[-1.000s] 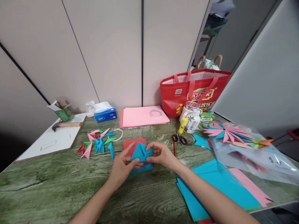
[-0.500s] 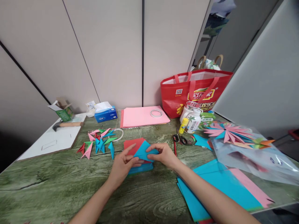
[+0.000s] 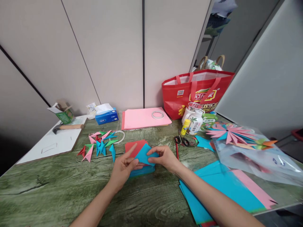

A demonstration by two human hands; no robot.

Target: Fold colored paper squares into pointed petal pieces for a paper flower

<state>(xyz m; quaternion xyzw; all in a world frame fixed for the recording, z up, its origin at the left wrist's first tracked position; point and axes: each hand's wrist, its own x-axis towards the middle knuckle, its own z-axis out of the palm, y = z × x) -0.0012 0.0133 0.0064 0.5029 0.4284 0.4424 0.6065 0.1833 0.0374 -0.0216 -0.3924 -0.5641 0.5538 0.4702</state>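
Observation:
A folded blue paper (image 3: 143, 154) is held between my two hands, a little above the table. My left hand (image 3: 125, 166) pinches its lower left edge, with the index finger stretched out over the red paper. My right hand (image 3: 163, 158) grips the right corner between thumb and fingers. Beneath lie a stack of red paper squares (image 3: 132, 146) and blue paper squares (image 3: 144, 170), partly covered by my hands. Several small folded paper pieces (image 3: 101, 147) in blue, pink, green and red lie to the left beside a roll of tape (image 3: 120, 136).
Scissors (image 3: 181, 140), a glue stick (image 3: 185, 127) and a white bottle (image 3: 195, 123) stand or lie right of centre, before a red bag (image 3: 197, 91). Large blue sheets (image 3: 227, 189) lie under my right forearm. A hammer (image 3: 68, 126) rests on a white board (image 3: 50, 143). Pink paper (image 3: 139, 118) lies behind.
Both hands stay on the blue folded paper, which has tilted and shifted slightly. The right fingers have moved a little along its edge. The view has drifted slightly.

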